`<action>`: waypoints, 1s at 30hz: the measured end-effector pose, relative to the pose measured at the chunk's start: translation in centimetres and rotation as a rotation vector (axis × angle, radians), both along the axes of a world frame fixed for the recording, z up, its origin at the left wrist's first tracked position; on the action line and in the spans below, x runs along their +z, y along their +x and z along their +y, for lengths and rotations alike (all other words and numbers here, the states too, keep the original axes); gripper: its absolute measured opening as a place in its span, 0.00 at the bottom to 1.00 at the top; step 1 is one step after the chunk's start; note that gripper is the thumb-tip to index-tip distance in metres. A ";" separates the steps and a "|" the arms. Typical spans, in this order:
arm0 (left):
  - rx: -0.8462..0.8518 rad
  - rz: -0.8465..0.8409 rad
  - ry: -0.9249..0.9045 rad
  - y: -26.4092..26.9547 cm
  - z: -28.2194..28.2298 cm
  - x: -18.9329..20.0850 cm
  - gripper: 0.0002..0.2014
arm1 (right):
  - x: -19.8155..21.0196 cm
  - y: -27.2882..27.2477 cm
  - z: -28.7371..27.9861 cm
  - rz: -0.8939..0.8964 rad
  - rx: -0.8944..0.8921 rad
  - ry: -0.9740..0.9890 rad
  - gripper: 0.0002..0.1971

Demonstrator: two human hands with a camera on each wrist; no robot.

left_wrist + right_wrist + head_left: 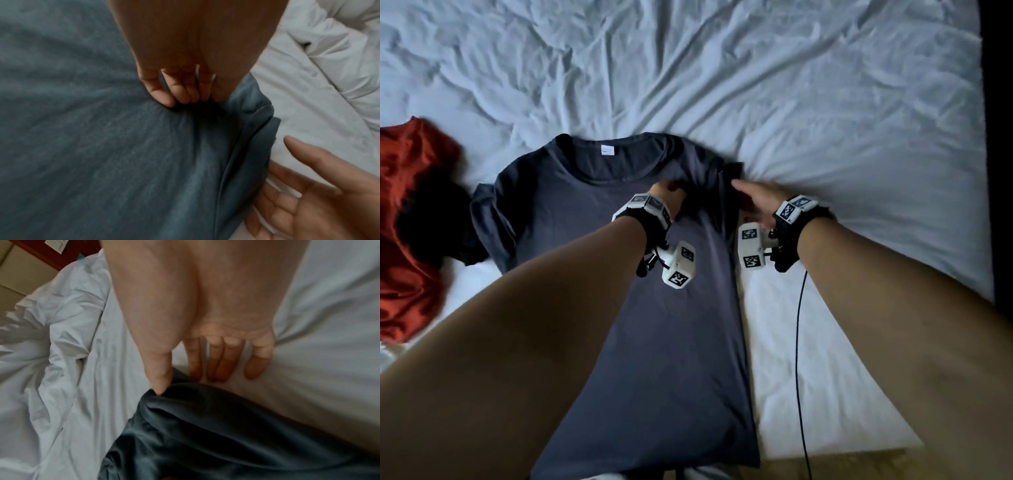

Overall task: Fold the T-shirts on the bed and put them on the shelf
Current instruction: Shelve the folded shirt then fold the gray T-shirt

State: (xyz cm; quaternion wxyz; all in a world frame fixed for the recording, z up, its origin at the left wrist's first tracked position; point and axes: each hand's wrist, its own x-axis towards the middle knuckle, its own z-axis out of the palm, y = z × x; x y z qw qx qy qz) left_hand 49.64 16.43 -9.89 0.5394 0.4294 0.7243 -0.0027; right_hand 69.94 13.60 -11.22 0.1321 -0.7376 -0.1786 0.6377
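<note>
A wide bed covered by a rumpled white sheet (722, 68) fills the dim room; a tan wooden floor strip (876, 466) shows at its near edge.

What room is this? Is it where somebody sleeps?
Most likely a bedroom. A bed with a rumpled white sheet fills the view, a dark grey T-shirt lies spread on it, and a red garment sits crumpled nearby.

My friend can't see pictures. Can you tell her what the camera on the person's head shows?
A dark grey T-shirt lies flat on a rumpled white bed, and both hands work at its right shoulder: the left hand pinches the cloth, and the right hand is open beside the sleeve. A red shirt lies crumpled to the left.
</note>
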 end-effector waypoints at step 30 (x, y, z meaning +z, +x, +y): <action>0.073 0.092 0.002 0.3 -0.9 -3.2 0.14 | 7.4 2.9 -3.3 0.351 -0.166 0.041 0.11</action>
